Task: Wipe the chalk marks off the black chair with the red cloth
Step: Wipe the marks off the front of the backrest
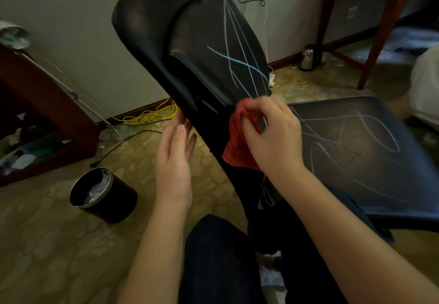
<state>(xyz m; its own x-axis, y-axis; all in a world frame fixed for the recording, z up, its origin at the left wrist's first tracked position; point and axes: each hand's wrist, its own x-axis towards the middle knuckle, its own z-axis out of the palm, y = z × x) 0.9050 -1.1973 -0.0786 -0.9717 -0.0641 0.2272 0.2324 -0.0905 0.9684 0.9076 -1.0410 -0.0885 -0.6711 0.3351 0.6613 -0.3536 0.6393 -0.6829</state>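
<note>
The black chair's backrest (190, 42) rises through the middle of the view, and pale chalk lines (237, 61) cross its front face. Its seat (356, 156) spreads to the right, also scribbled with chalk loops. My right hand (273, 137) is closed on the bunched red cloth (237, 146), pressed against the lower part of the backrest where it meets the seat. My left hand (174, 158) has its fingers stretched and apart, lying against the rear left edge of the backrest. It holds nothing.
A black waste bin (103, 195) with crumpled paper stands on the patterned carpet at the lower left. A yellow cable coil (152, 114) and a black cord lie by the wall. A wooden table leg (377, 42) and a metal kettle (308, 57) are at the back right. My dark-trousered legs are below.
</note>
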